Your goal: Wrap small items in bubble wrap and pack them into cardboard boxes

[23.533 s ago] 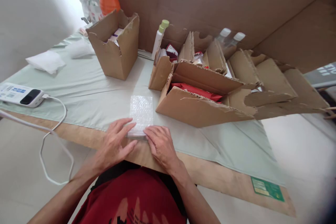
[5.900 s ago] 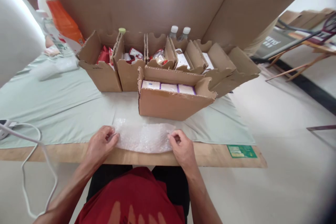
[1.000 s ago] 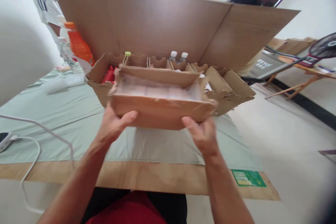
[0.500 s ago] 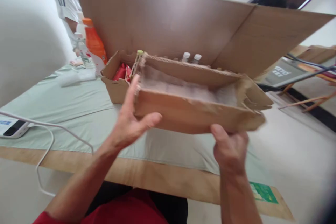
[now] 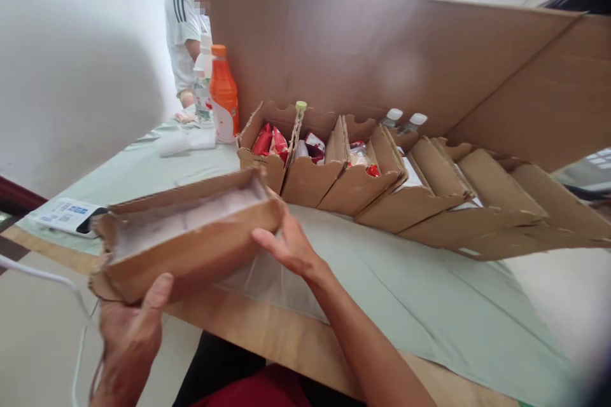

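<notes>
A long open-topped cardboard box (image 5: 200, 254) is held up at the left, over the table's front edge, a little blurred. Pale, clear-looking contents lie inside it; I cannot make out what they are. My left hand (image 5: 133, 324) grips its near left end from below, thumb on the front side. Around the right end wraps my right hand (image 5: 289, 238), thumb also along the front. Behind stands a row of similar cardboard boxes (image 5: 305, 181), holding red packets (image 5: 271, 142) and other packaged goods.
An orange bottle (image 5: 223, 95) and clear bottles stand at the table's left rear. A tall cardboard panel (image 5: 334, 44) rises behind the boxes. A white device (image 5: 69, 216) and a cable (image 5: 45, 272) are at left. Another person (image 5: 184, 32) is beyond the table.
The held box has moved from in front of the row to the left and nearer me. Its tilt has reversed, and the row of boxes behind now shows. My view has turned right.
</notes>
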`<control>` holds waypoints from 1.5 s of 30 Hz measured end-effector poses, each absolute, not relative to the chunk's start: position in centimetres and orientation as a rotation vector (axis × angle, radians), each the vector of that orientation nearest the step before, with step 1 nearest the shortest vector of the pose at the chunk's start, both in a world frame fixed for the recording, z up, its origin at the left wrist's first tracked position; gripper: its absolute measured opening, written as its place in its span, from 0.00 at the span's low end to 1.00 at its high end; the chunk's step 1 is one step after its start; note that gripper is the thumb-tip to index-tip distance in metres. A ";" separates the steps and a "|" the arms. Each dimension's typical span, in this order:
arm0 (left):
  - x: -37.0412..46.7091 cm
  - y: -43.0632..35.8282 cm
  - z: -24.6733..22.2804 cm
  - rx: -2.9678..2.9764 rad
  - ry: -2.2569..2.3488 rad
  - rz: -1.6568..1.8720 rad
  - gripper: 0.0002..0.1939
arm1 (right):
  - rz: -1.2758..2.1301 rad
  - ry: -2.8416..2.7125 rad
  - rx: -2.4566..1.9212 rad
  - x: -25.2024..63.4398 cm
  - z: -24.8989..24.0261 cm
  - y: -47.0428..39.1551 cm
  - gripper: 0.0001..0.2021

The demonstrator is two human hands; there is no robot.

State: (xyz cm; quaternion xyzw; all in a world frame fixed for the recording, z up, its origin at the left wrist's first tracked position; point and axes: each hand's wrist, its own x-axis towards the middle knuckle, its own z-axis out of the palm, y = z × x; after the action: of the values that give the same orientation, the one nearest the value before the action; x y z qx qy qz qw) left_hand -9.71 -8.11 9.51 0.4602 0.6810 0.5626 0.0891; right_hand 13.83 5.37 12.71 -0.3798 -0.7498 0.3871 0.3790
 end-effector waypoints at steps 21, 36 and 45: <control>-6.8 11.8 8.3 1.229 1.719 1.856 0.45 | 0.538 -2.138 -1.200 9.6 2.5 4.5 0.13; -2.0 -3.2 4.8 2.145 1.549 1.308 0.11 | 0.368 -2.316 -1.282 11.9 3.5 -0.5 0.08; 1.5 -4.8 5.3 2.614 1.387 0.963 0.12 | 0.057 -2.306 -1.447 12.9 1.5 -5.2 0.21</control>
State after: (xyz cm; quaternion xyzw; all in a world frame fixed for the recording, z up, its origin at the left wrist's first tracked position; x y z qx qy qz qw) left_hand 1.53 -4.77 5.26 0.8400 0.4456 0.3093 0.0148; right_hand 12.88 -5.15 1.45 -0.5199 -0.8284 0.0204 0.2075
